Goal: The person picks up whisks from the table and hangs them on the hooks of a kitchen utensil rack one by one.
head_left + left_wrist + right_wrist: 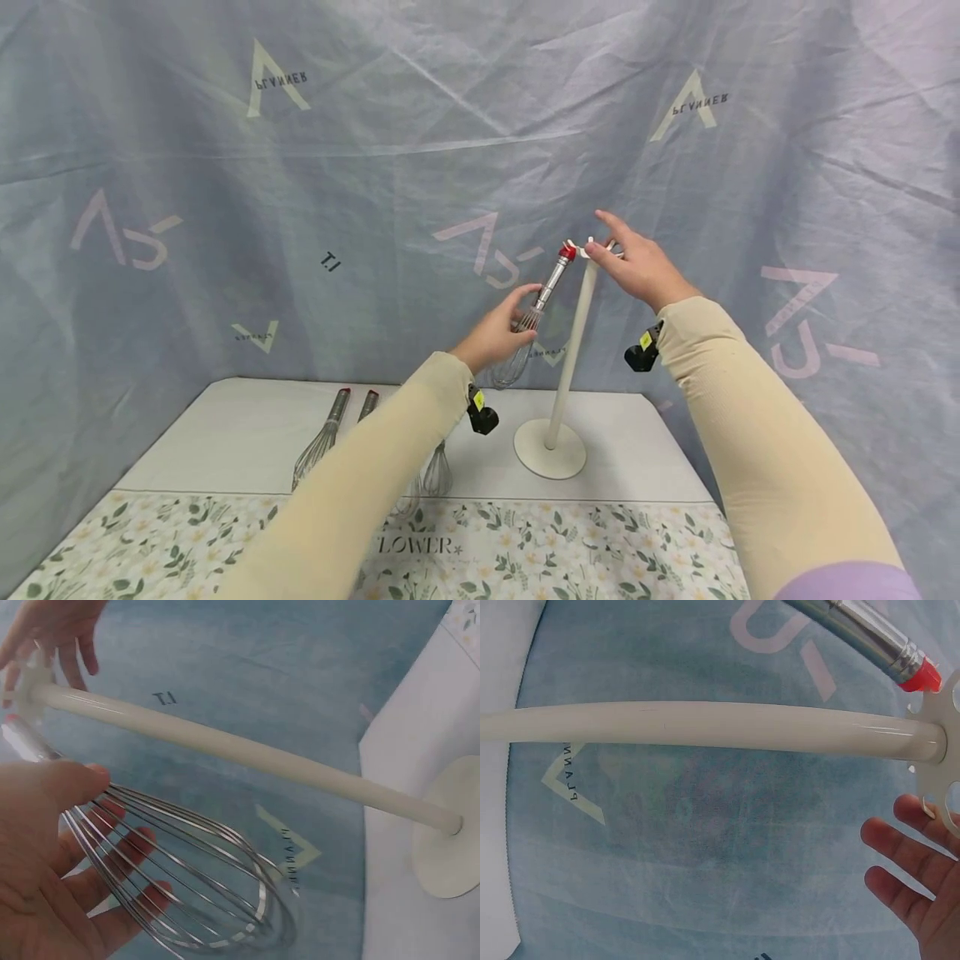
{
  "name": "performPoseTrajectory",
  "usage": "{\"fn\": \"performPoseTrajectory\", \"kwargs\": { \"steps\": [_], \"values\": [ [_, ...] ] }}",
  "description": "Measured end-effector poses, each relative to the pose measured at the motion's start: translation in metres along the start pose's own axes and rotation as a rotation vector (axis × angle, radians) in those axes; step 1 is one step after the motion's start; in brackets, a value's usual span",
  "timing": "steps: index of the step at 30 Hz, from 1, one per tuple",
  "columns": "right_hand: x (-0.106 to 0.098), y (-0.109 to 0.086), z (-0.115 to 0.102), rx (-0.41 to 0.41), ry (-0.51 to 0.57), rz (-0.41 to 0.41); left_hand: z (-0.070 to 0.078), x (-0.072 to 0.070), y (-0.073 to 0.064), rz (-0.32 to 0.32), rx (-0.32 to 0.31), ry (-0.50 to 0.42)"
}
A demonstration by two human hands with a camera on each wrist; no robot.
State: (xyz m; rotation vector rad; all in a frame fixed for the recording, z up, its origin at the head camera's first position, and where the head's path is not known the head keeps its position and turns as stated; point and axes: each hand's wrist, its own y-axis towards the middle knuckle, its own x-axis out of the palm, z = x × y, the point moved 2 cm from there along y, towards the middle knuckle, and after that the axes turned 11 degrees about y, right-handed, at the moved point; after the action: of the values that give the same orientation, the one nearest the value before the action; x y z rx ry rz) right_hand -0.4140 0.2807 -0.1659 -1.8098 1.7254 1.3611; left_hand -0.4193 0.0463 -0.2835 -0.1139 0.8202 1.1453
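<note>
A wire whisk (pixel 551 282) with a metal handle and red end cap leans upward in my left hand (pixel 495 333). The thumb and fingers hold it where the wires (pixel 202 862) meet the handle. Its red cap (pixel 922 676) is at the hooked top plate (pixel 936 769) of a cream stand (pixel 573 350); whether it hangs on a hook cannot be told. My right hand (pixel 637 262) holds the plate's other side between thumb and a finger, with one finger raised. The other fingers (pixel 900 844) spread below the plate, and the thumb is hidden in the right wrist view.
The stand's round base (pixel 532 450) rests on the white table (pixel 622 433). More whisks (pixel 326 437) lie at the left, partly behind my left sleeve. A floral cloth (pixel 562 550) covers the front, and a blue-grey curtain (pixel 375 167) hangs behind.
</note>
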Motion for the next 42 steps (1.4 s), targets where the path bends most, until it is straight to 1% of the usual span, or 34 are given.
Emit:
{"fn": "performPoseTrajectory", "kwargs": {
  "steps": [7, 11, 17, 21, 23, 28, 30, 33, 36, 42],
  "values": [
    [0.002, 0.001, 0.000, -0.004, 0.000, 0.000, -0.024, 0.017, -0.004, -0.045, -0.047, -0.028],
    [0.002, 0.001, 0.001, -0.006, 0.002, -0.003, -0.037, 0.024, -0.007, -0.068, -0.091, -0.033],
    [0.002, 0.001, 0.002, 0.001, 0.000, -0.005, -0.054, 0.038, -0.011, -0.086, -0.130, -0.085],
    [0.001, 0.000, 0.003, 0.010, 0.000, -0.002, -0.066, 0.049, -0.014, -0.092, -0.154, -0.084],
    [0.000, 0.000, 0.002, 0.013, -0.001, -0.003, -0.071, 0.054, -0.016, -0.086, -0.163, -0.100],
    [0.000, 0.000, 0.001, 0.014, -0.001, -0.008, -0.080, 0.064, -0.020, -0.048, -0.174, -0.155],
    [0.000, 0.000, 0.001, 0.012, 0.000, -0.009, -0.084, 0.067, -0.022, -0.035, -0.191, -0.163],
    [0.000, 0.000, 0.001, 0.006, 0.002, -0.013, -0.090, 0.073, -0.024, -0.023, -0.215, -0.155],
    [0.000, 0.001, 0.000, 0.003, 0.002, -0.016, -0.092, 0.076, -0.024, -0.013, -0.227, -0.142],
    [-0.001, 0.000, -0.001, 0.005, 0.003, -0.016, -0.091, 0.081, -0.023, -0.007, -0.240, -0.127]
  ]
}}
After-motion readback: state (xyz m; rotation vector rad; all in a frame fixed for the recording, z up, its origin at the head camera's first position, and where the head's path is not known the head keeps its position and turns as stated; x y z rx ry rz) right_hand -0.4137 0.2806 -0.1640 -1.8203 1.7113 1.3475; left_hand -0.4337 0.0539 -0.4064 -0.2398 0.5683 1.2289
